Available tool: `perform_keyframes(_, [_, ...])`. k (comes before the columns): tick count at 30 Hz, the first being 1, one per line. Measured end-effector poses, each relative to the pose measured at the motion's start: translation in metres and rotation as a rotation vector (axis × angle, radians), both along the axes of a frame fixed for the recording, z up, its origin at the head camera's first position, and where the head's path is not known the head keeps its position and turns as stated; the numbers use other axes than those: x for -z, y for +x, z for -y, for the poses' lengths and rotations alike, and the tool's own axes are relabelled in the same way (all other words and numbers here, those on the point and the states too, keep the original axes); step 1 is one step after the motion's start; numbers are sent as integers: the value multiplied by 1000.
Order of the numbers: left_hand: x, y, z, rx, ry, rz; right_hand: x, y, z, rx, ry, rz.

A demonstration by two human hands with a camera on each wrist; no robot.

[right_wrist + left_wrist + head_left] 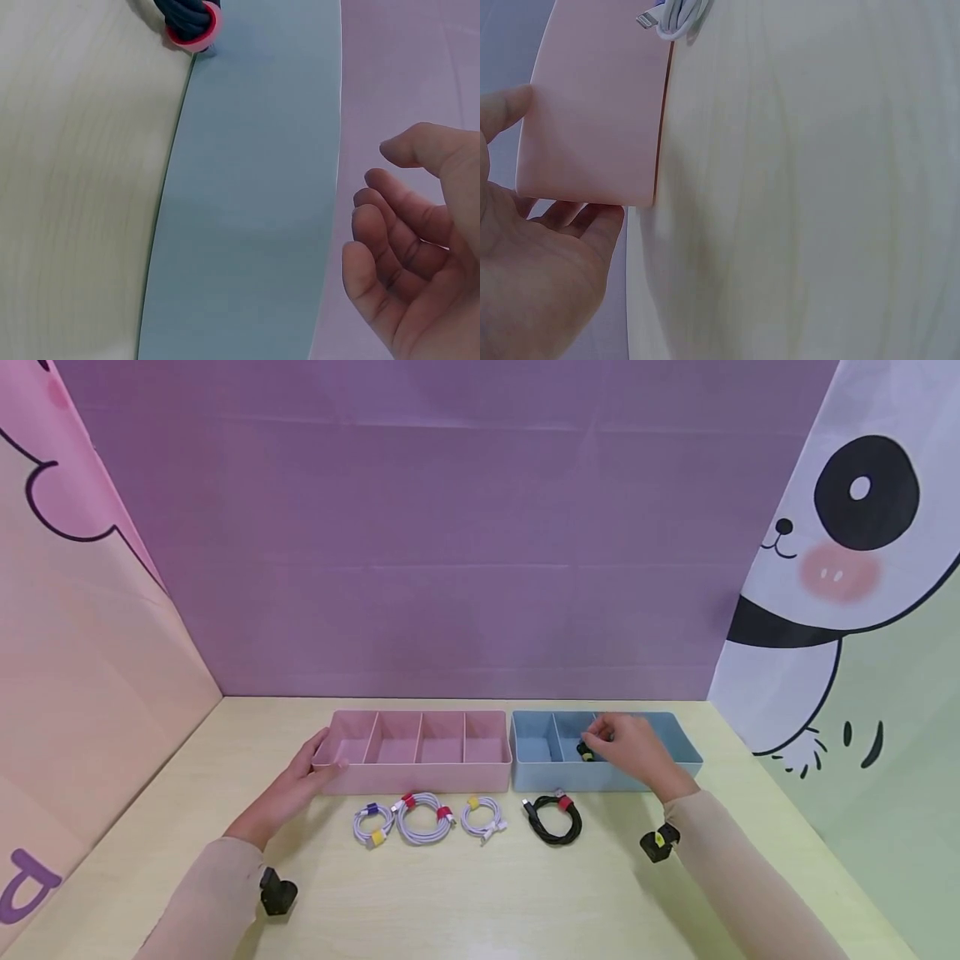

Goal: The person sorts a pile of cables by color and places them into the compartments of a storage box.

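One pink tray (pixel 420 778) in left hand (pixel 302 777), blue tray (pixel 573 778) beneath right hand (pixel 636 750)

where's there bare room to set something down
Widest bare table: between the left sleeve and right sleeve, on the near side of the three white cables and black cable. The pink box looks bare inside. Crowded: that cable row, and the blue box around the right hand.

A purple wall (pixel 465 552) stands behind a pale table (pixel 465 902)
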State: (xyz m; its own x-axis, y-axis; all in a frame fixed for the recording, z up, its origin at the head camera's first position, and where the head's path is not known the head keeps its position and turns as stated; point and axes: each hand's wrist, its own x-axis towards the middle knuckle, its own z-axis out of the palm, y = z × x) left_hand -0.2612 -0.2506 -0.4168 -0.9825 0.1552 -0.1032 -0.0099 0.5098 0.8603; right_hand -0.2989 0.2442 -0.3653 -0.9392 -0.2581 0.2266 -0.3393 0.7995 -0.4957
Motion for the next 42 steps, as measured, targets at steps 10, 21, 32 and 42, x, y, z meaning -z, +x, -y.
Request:
perform_keyframes(10, [-2, 1, -1, -3, -9, 23, 1, 9, 1, -11, 3, 17])
perform_keyframes(21, [-2, 1, -1, 0, 14, 9, 5, 21, 2, -62, -22, 10])
perform_keyframes(32, [-4, 2, -1, 0, 2, 10, 11, 28, 3, -63, -6, 0])
perform_keyframes(42, [-6, 3, -2, -7, -10, 22, 16, 34, 4, -75, 26, 15])
